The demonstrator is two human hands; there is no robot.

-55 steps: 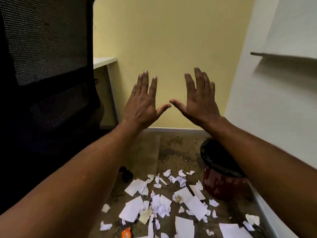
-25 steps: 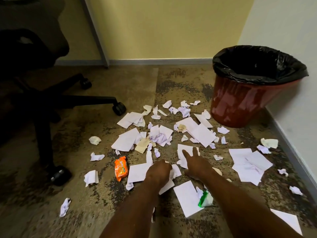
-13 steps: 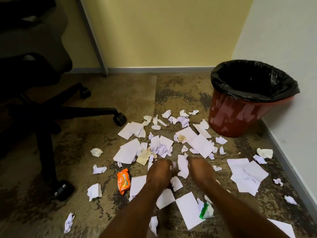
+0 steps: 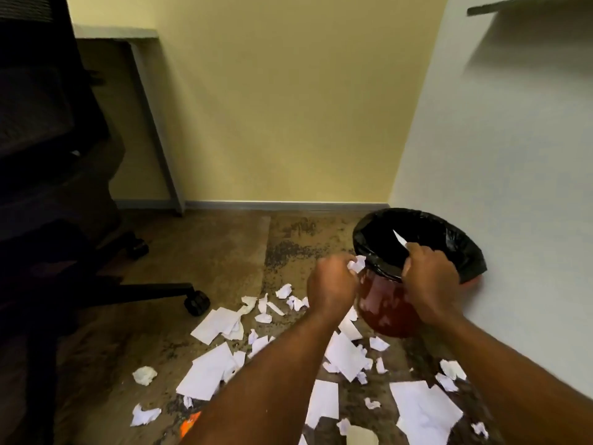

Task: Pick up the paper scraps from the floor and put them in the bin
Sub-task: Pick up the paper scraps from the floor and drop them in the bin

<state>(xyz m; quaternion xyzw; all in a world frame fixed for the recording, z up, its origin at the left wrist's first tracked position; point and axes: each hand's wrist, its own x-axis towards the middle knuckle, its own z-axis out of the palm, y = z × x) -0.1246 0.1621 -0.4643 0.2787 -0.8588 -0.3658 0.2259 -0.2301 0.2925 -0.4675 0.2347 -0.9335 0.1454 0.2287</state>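
Paper scraps (image 4: 345,356) lie scattered across the mottled brown floor (image 4: 208,252) in front of the bin (image 4: 385,313), flat torn sheets mixed with small crumpled bits, reaching from the chair castor (image 4: 196,302) on the left to the white wall (image 4: 497,187) on the right. Two pieces are off the floor. The left hand (image 4: 332,285) is curled into a fist just beside the bin's near rim, and a crumpled scrap (image 4: 356,264) pokes out between its fingertips on the side facing the bin, most of it hidden inside the fist. The right hand (image 4: 430,277) is raised over the near edge of the bin's mouth, fingers bent and closed around a flat white slip (image 4: 400,239), whose pointed end sticks up above the knuckles against the black liner (image 4: 462,248); how much of the slip sits inside the grip cannot be seen. The bin is red, lined with the black bag folded over its rim, and stands against the white wall near the corner. A black office chair (image 4: 48,155) fills the left side, with a desk (image 4: 128,33) behind it against the yellow wall. An orange wrapper (image 4: 189,423) lies among the scraps at the lower edge, partly hidden by the left forearm.
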